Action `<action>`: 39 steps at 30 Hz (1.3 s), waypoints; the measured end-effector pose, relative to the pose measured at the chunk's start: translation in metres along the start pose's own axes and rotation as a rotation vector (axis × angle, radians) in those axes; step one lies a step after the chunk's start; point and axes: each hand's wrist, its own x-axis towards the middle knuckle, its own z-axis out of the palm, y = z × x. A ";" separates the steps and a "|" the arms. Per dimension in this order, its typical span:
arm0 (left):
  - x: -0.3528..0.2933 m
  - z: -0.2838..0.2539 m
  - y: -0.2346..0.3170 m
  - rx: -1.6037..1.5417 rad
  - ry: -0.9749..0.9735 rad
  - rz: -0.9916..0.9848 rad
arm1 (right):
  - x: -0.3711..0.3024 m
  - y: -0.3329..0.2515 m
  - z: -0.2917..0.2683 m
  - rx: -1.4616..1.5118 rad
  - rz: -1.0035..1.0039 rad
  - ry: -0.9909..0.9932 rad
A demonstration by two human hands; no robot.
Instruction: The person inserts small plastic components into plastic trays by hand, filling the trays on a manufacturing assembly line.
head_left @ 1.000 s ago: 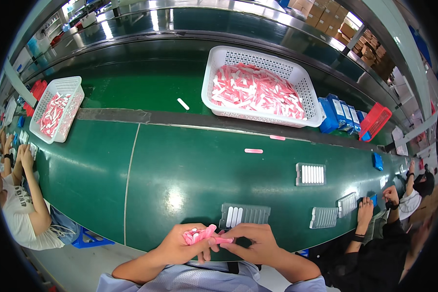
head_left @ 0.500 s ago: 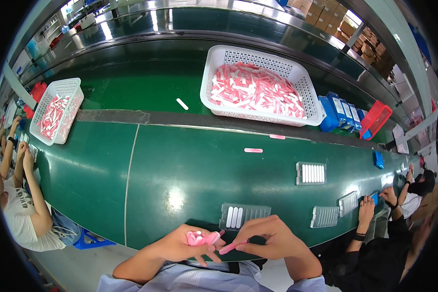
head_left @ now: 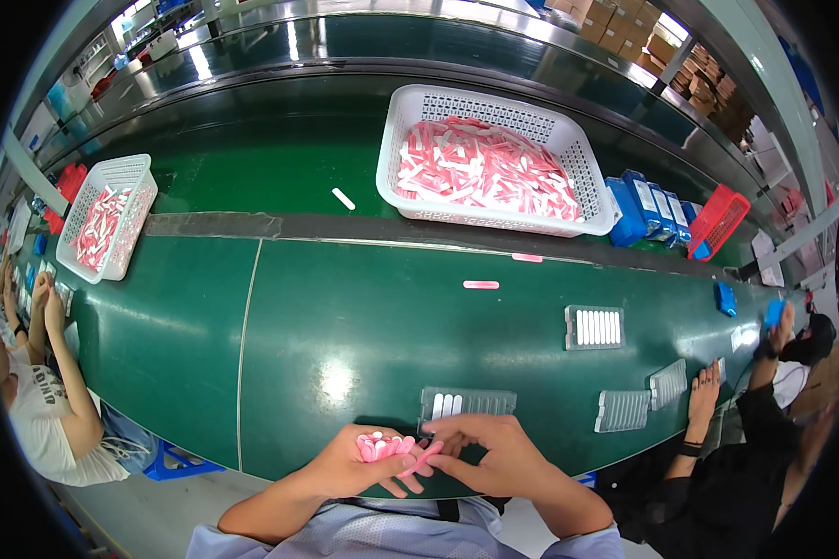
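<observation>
My left hand (head_left: 345,466) is closed around a bunch of small pink-and-white strips with rounded ends (head_left: 378,445). They look like mini nail files. Close beside it, my right hand (head_left: 503,456) pinches at a pink strip (head_left: 425,458) that lies against my left fingers; its exact grip is partly hidden. Just beyond my hands, a clear slotted tray (head_left: 494,402) rests on the green table. White strips (head_left: 447,406) fill a few slots at its left end, and the other visible slots hold nothing. My right fingers overlap the tray's near edge.
A large white basket (head_left: 389,177) heaped with strips stands beyond a dark ledge; a smaller one (head_left: 142,200) is at left. A filled tray (head_left: 595,328), two trays without strips (head_left: 622,412), blue packs (head_left: 636,212) and a red basket (head_left: 722,219) are right. Co-workers sit both sides.
My right hand has shifted slightly left, bringing its fingers to the strips at my left hand. The bunch now shows more white ends. At right, a co-worker's hand has lifted a blue item.
</observation>
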 end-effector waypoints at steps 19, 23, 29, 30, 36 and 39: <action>0.006 -0.005 -0.022 -0.264 0.113 0.057 | 0.003 0.014 -0.061 0.044 0.082 0.152; 0.010 -0.001 -0.024 -0.376 0.059 0.110 | 0.015 0.011 -0.052 -0.601 -0.029 0.024; 0.010 0.000 -0.024 -0.369 0.071 0.135 | 0.018 0.018 -0.056 -0.810 -0.243 0.101; 0.009 0.000 -0.023 -0.369 0.074 0.135 | 0.017 0.019 -0.056 -0.754 -0.210 0.141; 0.012 0.014 -0.016 -0.262 0.089 0.109 | -0.002 0.002 -0.017 -0.135 -0.193 0.131; 0.010 0.021 -0.013 -0.254 0.095 0.103 | -0.008 0.015 -0.021 0.042 -0.241 0.389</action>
